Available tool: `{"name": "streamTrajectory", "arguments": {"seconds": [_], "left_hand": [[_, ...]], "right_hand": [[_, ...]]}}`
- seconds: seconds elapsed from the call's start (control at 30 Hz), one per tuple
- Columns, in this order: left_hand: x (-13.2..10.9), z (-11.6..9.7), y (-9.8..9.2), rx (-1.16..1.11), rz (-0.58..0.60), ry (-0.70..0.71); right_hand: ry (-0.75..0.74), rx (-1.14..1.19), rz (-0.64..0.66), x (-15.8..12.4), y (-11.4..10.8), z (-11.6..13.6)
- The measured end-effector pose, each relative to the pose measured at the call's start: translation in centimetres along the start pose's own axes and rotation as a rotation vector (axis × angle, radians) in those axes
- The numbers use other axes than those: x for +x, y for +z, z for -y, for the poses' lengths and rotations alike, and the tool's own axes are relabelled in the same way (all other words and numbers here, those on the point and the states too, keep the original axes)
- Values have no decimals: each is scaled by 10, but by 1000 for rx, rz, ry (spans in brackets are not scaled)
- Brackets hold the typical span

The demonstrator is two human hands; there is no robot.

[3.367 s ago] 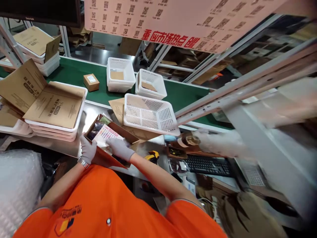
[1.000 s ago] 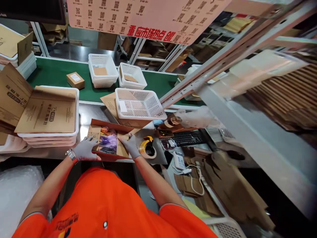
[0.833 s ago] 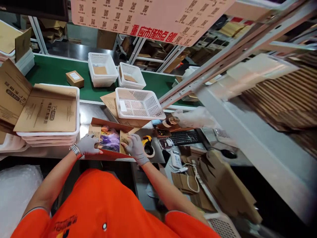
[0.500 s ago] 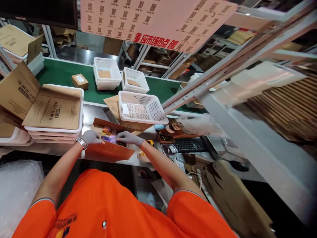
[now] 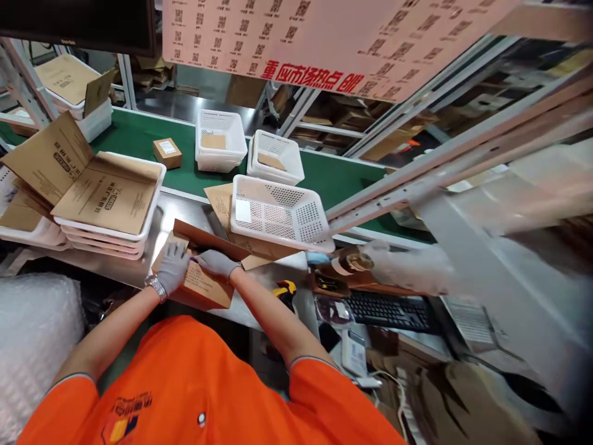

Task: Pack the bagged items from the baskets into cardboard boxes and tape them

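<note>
Pink board [image 5: 324, 40]: red "重 应市场热点", then perhaps "创".

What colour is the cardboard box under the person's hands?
Brown; the cardboard box shows best in the head view, the only one here.

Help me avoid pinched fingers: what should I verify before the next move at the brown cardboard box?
1. Left grey-gloved hand touching the brown cardboard box: ok.
2. Right grey-gloved hand away from its opening: not ok, it is there.
3. Long brown far flap folded down: not ok, standing up.
4. Contents below the rim: cannot tell, the hands block the view.
5. Yellow-and-black tape dispenser apart from both hands: ok, right of the box.
</note>
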State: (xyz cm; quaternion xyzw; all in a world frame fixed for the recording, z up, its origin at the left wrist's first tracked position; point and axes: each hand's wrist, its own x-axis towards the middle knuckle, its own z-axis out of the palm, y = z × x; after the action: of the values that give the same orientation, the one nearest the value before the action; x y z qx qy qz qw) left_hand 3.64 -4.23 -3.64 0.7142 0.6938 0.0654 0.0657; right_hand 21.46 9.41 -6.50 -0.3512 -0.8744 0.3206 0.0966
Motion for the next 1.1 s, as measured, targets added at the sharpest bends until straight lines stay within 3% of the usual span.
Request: {"name": "streamTrajectory", "arguments": {"seconds": [0.1,0.2,0.27,0.37,0.43,0.5,0.57,0.63,0.7,0.83,0.9,0.97,1.03,1.1], "left_hand": [[-14,-14,19,-28,36,47],[-20,-15,26,-27,57,71],[-19,-14,25,-10,80,71],[-15,-14,22,-10,108,56],[-14,-14,22,-12,106,57],[-16,-14,25,-5,102,69],[-21,-13,31,-10,77,49],[-27,-11,38,-32,54,-7],[-30,-9,42,-52,54,-24],[-26,-7,35,-49,92,173],[-21,-7,29,-39,103,229],[-18,-8,25,-24,117,228],[-17,-8,24,-14,135,225],[-17,-7,24,-8,146,228]], "right_hand": [[1,-79,78,2,6,6],[-26,-143,27,-16,1,13],[-99,-145,-55,-31,-11,13],[-213,-77,-284,-44,-39,5],[-153,-57,-404,-45,-54,-3],[-20,-74,-355,-49,-58,-9],[54,-81,-210,-60,-48,-12],[26,-65,-115,-76,-27,-15],[-31,-51,-114,-92,-4,-18],[-91,12,-176,-104,24,-25],[-105,90,-246,-105,26,-30],[-33,167,-419,-110,29,-33],[145,254,-628,-119,35,-34],[345,438,-713,-128,46,-31]]}}
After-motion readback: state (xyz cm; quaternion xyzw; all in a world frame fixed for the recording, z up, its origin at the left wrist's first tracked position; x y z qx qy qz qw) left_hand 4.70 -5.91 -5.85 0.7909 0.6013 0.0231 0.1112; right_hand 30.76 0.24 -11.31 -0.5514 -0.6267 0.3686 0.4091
